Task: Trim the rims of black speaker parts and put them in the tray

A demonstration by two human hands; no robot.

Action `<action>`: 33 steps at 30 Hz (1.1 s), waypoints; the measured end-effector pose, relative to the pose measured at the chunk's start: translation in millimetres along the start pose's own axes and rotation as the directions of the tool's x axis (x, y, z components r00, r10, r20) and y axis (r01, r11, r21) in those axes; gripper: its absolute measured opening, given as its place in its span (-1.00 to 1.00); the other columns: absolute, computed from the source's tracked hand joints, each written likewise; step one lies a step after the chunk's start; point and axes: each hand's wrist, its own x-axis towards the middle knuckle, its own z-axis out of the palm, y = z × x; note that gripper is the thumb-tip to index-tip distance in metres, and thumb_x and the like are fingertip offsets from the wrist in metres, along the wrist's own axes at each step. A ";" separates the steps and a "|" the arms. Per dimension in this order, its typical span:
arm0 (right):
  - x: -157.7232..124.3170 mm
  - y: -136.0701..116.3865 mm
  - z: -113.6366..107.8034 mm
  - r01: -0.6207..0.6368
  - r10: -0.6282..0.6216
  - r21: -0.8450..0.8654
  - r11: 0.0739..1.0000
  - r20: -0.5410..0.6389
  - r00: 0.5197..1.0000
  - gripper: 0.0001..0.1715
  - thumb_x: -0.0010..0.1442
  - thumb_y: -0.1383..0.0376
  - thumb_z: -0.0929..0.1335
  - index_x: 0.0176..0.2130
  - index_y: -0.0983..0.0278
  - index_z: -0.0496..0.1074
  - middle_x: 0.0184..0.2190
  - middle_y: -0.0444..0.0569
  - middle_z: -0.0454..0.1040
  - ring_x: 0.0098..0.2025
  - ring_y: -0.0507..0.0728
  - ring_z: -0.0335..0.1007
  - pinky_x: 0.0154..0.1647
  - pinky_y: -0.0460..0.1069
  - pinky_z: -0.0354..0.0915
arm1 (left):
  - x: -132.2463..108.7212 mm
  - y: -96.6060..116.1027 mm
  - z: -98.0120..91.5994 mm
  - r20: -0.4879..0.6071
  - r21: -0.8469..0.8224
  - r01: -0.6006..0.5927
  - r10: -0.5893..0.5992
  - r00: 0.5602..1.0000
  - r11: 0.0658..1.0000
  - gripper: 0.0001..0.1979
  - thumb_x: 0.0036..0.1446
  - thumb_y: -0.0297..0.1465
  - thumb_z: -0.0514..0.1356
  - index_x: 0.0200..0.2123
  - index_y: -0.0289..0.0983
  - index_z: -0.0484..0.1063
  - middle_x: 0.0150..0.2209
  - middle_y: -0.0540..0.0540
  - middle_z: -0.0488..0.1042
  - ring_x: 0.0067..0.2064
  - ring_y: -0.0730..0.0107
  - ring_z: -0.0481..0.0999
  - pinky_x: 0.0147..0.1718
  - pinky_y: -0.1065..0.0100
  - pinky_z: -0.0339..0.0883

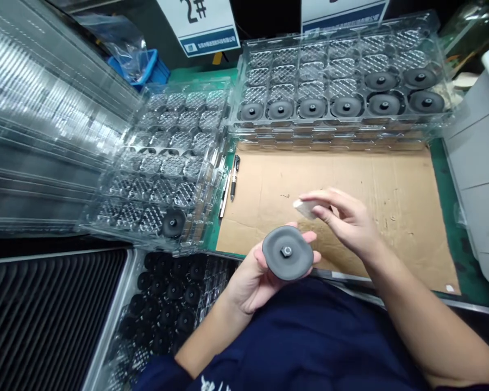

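— On the cardboard sheet [350, 179], what lies around?
— Clear cell trays [342, 76] behind it, a pen [234, 176] at its left edge, green tabletop [464, 255] beneath.
— And the hands?
— Before the sheet's near edge, the left hand [248, 277] cups a grey disc [287, 253], fingers [309, 237] curled around it; the right hand [346, 220] pinches a white piece [303, 207].

Matt grey rubbery disc [287, 253], metal nut centre; glossy clear plastic trays [342, 76]; rough brown cardboard sheet [391, 184]
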 end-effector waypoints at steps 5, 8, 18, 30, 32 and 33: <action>-28.9 48.9 26.5 -0.125 0.127 -0.309 0.943 -0.013 0.992 -0.72 0.20 0.27 0.30 -0.09 0.16 0.49 -0.11 0.07 0.37 -0.08 0.21 0.21 -0.02 0.19 0.13 | -6.5 -4.7 -10.4 0.044 -0.095 0.006 -0.002 0.999 0.995 -0.47 -0.05 -0.20 0.31 0.01 -0.21 0.38 0.03 -0.14 0.40 0.02 0.11 0.44 -0.04 0.27 0.36; -38.9 37.2 29.5 -0.181 0.140 -0.303 0.936 -0.151 0.979 -0.69 0.24 0.30 0.26 -0.04 0.23 0.46 -0.02 0.09 0.31 0.02 0.22 0.16 0.05 0.17 0.12 | -6.2 -4.6 -10.3 0.090 -0.120 0.012 -0.001 0.996 0.993 -0.44 -0.08 -0.13 0.30 0.00 -0.22 0.40 0.00 -0.12 0.42 -0.02 0.14 0.47 -0.06 0.28 0.38; -64.3 -4.3 35.7 -0.199 0.197 -0.027 0.980 -0.059 0.979 -0.75 0.24 0.40 0.25 -0.14 0.14 0.43 -0.20 -0.13 0.45 -0.12 0.08 0.31 -0.09 0.04 0.23 | -11.0 -1.6 -14.6 0.169 0.220 -0.108 0.071 0.983 0.970 -0.37 0.11 0.05 0.04 0.18 -0.11 0.17 -0.02 -0.20 0.38 -0.25 0.24 0.55 -0.30 0.28 0.44; -67.9 -25.1 27.1 0.180 -0.180 -0.145 0.973 0.009 0.984 -0.34 0.14 0.49 0.34 0.19 0.17 0.20 -0.13 0.00 0.43 -0.16 0.12 0.29 -0.11 0.10 0.20 | -30.3 -3.7 -29.5 0.502 0.865 -0.404 0.516 0.694 -0.298 0.09 -0.05 -0.33 0.34 0.30 -0.14 -0.43 0.09 -0.28 0.30 0.08 0.15 0.35 0.06 0.07 0.23; -61.5 -28.2 21.4 0.317 -0.288 -0.218 0.923 0.154 0.945 -0.38 0.12 0.43 0.38 0.15 0.18 0.25 -0.10 0.02 0.42 -0.15 0.15 0.26 -0.09 0.14 0.16 | -36.8 -1.8 -27.0 0.447 0.894 -0.379 0.513 0.733 -0.238 0.01 -0.07 -0.26 0.35 0.30 -0.14 -0.24 0.09 -0.24 0.32 0.10 0.16 0.33 0.10 0.11 0.17; -58.9 -30.9 20.2 0.364 -0.322 -0.226 0.904 0.202 0.925 -0.44 0.12 0.41 0.38 0.12 0.19 0.29 -0.13 0.01 0.43 -0.18 0.15 0.26 -0.08 0.15 0.14 | -40.5 -1.7 -25.7 0.362 0.929 -0.351 0.504 0.785 -0.121 -0.08 -0.08 -0.22 0.35 0.27 -0.16 -0.07 0.08 -0.22 0.34 0.11 0.16 0.32 0.12 0.13 0.14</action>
